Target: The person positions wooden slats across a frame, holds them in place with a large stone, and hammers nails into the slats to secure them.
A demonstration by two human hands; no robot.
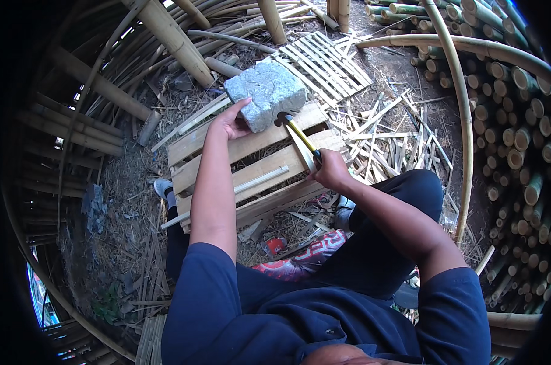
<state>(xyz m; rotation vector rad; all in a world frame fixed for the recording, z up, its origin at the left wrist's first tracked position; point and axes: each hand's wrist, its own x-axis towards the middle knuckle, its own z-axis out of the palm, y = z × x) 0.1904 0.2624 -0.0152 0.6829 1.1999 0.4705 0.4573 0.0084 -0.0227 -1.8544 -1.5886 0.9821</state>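
Observation:
My left hand (231,121) grips the near left edge of a rough grey stone block (266,91), its thumb on the top face. The block rests on the far part of a low wooden slatted bench (242,152). In my right hand (332,169) is a hammer (301,137) with a yellow and black handle. Its dark head is beside the block's near right corner. A pale flat strip (302,149) runs alongside the handle; whether my right hand holds it too, I cannot tell. One thin bamboo stick (257,182) lies across the bench's near slats.
Beyond the block lies a lattice panel of bamboo slats (324,64). Loose split strips (379,146) litter the ground to its right. Cut bamboo poles (513,115) are stacked at the right. Thick bamboo posts (172,42) stand at the far left.

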